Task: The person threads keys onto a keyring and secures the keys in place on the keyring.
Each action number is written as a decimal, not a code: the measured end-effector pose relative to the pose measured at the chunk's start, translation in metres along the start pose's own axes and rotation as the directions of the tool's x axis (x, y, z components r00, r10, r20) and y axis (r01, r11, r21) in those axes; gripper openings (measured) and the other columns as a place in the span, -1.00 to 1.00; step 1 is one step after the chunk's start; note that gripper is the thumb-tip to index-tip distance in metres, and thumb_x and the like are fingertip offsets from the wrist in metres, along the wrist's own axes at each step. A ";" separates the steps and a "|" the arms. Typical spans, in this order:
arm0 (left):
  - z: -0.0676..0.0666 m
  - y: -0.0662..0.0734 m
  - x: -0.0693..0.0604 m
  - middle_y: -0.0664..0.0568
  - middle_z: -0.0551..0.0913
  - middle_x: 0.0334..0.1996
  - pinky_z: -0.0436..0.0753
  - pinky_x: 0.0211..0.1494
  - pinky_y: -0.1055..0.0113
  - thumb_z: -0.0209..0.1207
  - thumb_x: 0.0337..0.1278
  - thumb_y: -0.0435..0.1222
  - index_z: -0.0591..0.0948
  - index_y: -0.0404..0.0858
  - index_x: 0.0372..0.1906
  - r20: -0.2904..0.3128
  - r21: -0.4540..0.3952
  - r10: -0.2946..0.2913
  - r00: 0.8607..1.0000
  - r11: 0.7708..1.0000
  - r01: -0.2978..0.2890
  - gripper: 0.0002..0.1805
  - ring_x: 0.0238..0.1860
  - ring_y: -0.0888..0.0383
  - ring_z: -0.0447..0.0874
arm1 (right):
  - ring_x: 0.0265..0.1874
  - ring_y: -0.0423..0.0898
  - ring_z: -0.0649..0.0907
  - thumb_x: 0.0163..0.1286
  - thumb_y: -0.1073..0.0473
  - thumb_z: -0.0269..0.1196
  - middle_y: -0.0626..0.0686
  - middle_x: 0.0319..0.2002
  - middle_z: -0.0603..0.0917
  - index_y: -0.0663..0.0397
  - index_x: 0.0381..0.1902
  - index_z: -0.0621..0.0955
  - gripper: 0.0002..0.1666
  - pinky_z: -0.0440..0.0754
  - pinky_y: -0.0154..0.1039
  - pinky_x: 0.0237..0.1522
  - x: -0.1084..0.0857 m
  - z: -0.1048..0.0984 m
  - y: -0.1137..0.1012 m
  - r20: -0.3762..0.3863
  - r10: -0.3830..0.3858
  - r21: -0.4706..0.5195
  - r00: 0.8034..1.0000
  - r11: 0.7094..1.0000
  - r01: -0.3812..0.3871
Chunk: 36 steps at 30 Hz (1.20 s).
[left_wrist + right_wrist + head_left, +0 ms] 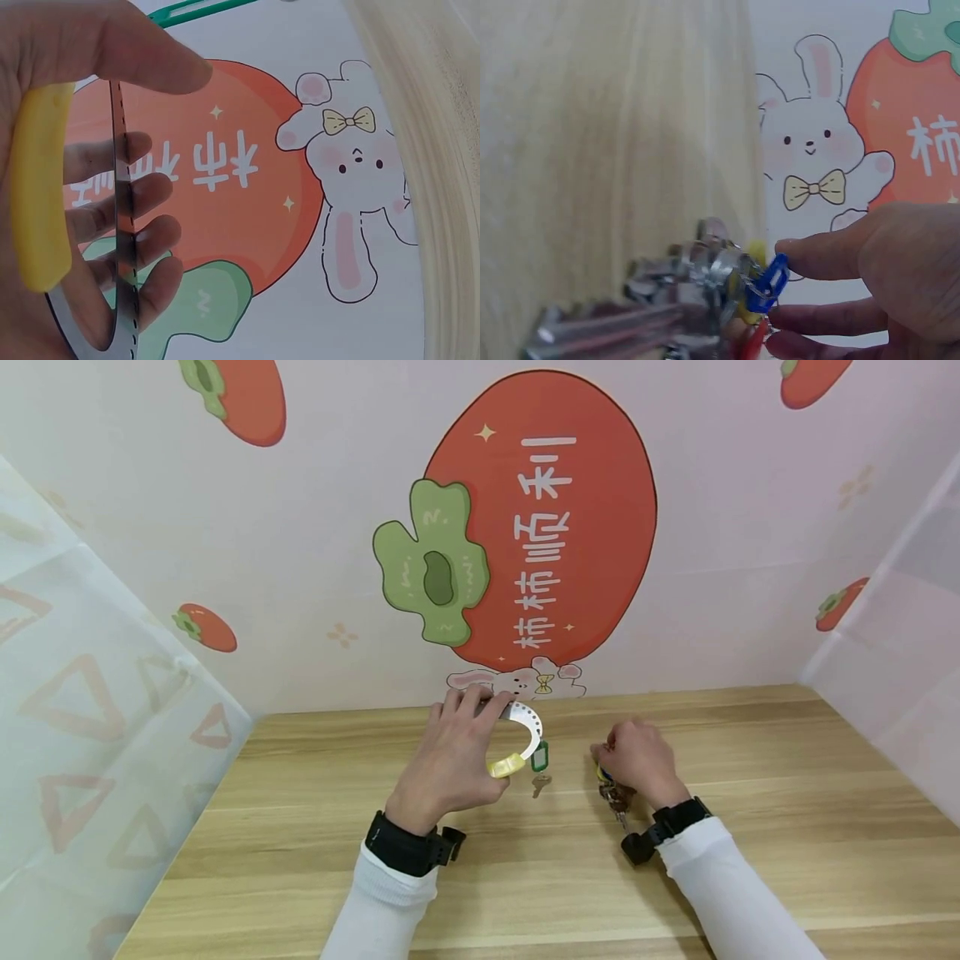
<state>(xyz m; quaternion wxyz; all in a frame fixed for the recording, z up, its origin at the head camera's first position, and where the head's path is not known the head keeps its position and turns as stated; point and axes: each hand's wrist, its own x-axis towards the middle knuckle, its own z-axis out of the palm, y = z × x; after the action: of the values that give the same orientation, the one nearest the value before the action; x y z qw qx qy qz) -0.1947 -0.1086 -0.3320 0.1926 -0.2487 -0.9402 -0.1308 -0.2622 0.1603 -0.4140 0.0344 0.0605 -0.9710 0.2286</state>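
Note:
My left hand [453,760] holds a large flat metal key ring [531,718] with a row of small holes and a yellow grip [41,187]. From the ring's right side hangs a green key tag [540,757] with one key [540,785] below it. Over to the right, my right hand [641,760] pinches a bunch of keys [694,289] by its tags. Among these, a blue tag [769,285] shows at the fingertips, with yellow and red ones beside it. The keys dangle below the hand and are blurred in the right wrist view.
A wood-grain tabletop [525,893] lies under both hands. Behind it stands a white backdrop [720,635] printed with persimmons and a rabbit. White side panels [82,710] border the table. Each wrist wears a black strap [401,847] with a small camera.

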 end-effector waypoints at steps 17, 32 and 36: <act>0.008 -0.003 0.003 -0.13 0.44 0.16 0.44 0.04 0.01 0.50 -0.35 -0.13 0.47 -0.16 0.34 -0.105 0.042 0.031 0.994 0.999 -0.026 -0.08 0.19 -0.09 0.36 | -0.54 -0.02 0.52 0.33 0.25 0.28 0.09 -0.49 0.55 0.16 -0.55 0.61 -0.77 0.36 -0.23 -0.56 0.000 0.007 0.001 -0.050 0.001 0.046 0.999 0.999 0.001; 0.022 -0.011 0.008 -0.10 0.46 0.15 0.45 0.02 0.00 0.51 -0.32 -0.05 0.43 -0.17 0.39 -0.228 0.071 0.033 0.973 0.997 -0.018 -0.01 0.17 -0.07 0.37 | -0.41 -0.03 0.57 0.43 0.37 0.22 0.10 -0.36 0.62 0.31 -0.22 0.56 -0.94 0.54 -0.20 -0.37 0.000 -0.033 -0.005 0.033 -0.230 0.331 0.973 0.921 0.206; 0.025 -0.012 0.009 -0.11 0.47 0.15 0.45 0.04 -0.02 0.51 -0.35 -0.10 0.44 -0.18 0.37 -0.244 0.073 0.031 0.969 0.997 -0.014 -0.03 0.17 -0.08 0.38 | -0.37 0.04 0.59 0.43 0.40 0.23 0.12 -0.34 0.63 0.33 -0.20 0.56 -0.95 0.57 -0.25 -0.32 -0.002 -0.043 -0.007 -0.001 -0.289 0.415 0.957 0.871 0.263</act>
<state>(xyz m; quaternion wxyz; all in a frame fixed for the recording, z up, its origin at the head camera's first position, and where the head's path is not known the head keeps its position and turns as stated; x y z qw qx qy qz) -0.2150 -0.1066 -0.3520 0.3173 -0.2344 -0.9103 -0.1251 -0.2578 0.1731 -0.3728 0.0235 0.2113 -0.8831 0.4182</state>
